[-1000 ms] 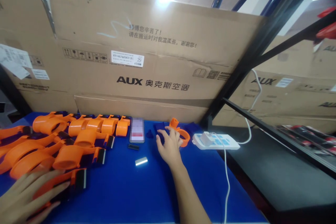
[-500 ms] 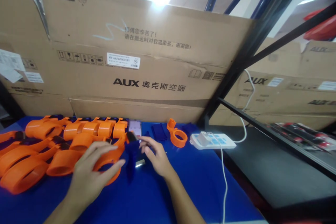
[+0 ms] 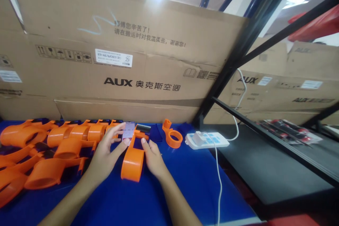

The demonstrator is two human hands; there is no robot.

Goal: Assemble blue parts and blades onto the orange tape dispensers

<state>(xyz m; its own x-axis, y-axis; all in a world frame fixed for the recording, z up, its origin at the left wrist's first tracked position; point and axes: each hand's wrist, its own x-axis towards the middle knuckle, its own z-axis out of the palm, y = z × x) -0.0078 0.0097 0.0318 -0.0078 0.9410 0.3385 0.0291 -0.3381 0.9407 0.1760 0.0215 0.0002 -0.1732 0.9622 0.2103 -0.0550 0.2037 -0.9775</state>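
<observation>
An orange tape dispenser [image 3: 133, 164] with a dark toothed edge and a blue part at its top is in my right hand [image 3: 155, 159], thumb in front and the other fingers hidden behind it. Its round hub hangs downward. To its left is my left hand [image 3: 107, 153], open with thumb and fingers apart; the thumb tip is close to the dispenser's arm, and I cannot tell if they touch. Just beyond the hands, a phone [image 3: 129, 129] with a lit screen leans at the back. Several similar orange dispensers [image 3: 45, 173] lie in rows on the left.
A single orange piece with a ring [image 3: 174, 138] lies right of my hands, beside dark blue pieces. Farther right is a white power strip [image 3: 206, 140] with a cable running forward. A large cardboard box [image 3: 148, 106] stands behind the blue table surface [image 3: 169, 197]; a black rack post [image 3: 212, 99] rises at right.
The dispenser has turned so its hub hangs down and its toothed edge is on top. My right hand now grips its upper end. The view has shifted slightly right.
</observation>
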